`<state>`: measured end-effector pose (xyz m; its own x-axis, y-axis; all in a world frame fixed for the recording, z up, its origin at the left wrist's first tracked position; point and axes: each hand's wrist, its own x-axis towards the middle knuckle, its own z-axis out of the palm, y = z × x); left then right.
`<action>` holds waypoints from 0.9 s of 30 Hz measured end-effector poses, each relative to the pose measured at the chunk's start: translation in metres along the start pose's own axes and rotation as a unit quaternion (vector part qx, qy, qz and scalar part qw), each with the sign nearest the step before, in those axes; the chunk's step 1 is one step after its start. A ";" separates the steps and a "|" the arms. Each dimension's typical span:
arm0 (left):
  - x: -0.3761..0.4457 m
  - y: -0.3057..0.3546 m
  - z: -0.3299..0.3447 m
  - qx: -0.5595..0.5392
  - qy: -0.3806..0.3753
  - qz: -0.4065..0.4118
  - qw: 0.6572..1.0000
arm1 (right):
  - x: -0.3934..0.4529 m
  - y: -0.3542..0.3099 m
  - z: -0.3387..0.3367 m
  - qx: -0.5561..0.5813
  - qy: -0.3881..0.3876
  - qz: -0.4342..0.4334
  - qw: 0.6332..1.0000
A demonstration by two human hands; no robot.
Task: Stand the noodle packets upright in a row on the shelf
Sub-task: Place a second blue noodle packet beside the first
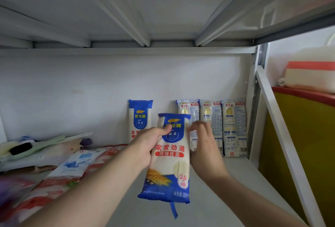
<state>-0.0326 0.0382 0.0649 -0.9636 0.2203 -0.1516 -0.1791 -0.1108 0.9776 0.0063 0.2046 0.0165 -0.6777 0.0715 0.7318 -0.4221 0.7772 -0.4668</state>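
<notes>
At the far left of the shelf (208,199) we see a loose heap of red and white packets (59,177) lying flat. Behind our hands, one blue noodle packet (140,116) stands upright against the back wall. Our left hand (146,147) grips the left edge of another blue noodle packet (169,161), thumb across its front, holding it upright above the shelf. Our right hand (203,141) closes on its right edge, fingers curled behind. Further right, three packets (217,127) stand side by side in a row, touching, against the wall.
</notes>
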 end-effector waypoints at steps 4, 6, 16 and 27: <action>0.000 0.003 -0.002 -0.036 0.042 0.103 0.993 | 0.007 -0.010 -0.006 0.375 -0.090 0.293 0.875; -0.004 0.003 0.000 -0.039 0.046 0.142 0.988 | 0.001 -0.017 -0.006 0.475 -0.194 0.305 0.802; -0.020 0.028 0.003 -0.007 -0.012 0.201 0.980 | -0.023 -0.015 0.010 0.388 -0.196 0.250 0.865; -0.018 0.049 -0.001 0.179 0.068 0.292 0.937 | -0.022 -0.005 0.020 0.349 -0.189 0.260 0.880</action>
<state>-0.0238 0.0276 0.1154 -0.8976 0.0949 0.4304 0.4406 0.1646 0.8825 0.0112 0.1871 -0.0067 -0.9849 -0.0125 0.1726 -0.1729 0.1172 -0.9779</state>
